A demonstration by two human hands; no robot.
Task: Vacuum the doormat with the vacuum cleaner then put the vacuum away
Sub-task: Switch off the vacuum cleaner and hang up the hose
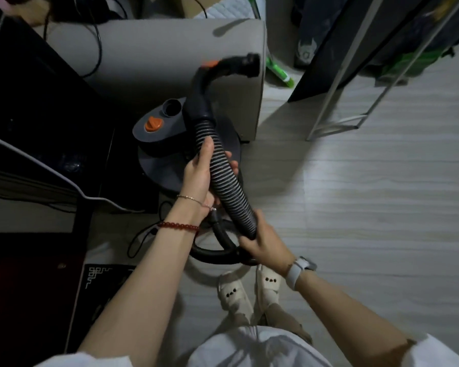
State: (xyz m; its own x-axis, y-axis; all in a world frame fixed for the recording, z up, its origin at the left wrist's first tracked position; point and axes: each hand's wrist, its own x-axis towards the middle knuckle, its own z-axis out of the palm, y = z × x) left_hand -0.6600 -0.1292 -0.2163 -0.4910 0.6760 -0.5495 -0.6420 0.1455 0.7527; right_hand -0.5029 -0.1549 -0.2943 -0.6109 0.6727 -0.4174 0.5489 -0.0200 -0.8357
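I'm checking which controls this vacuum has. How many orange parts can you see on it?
2. One orange knob sits on the canister's grey lid, beside the open port. One orange piece is on top of the curved hose handle, blurred. Others may be hidden behind the hose.

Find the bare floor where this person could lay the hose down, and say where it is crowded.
Free: the pale floor right of the vacuum body, bordered by the grey cabinet, the white rack legs and the slippers. Crowded: left of the vacuum, where dark furniture, cables and the doormat meet.
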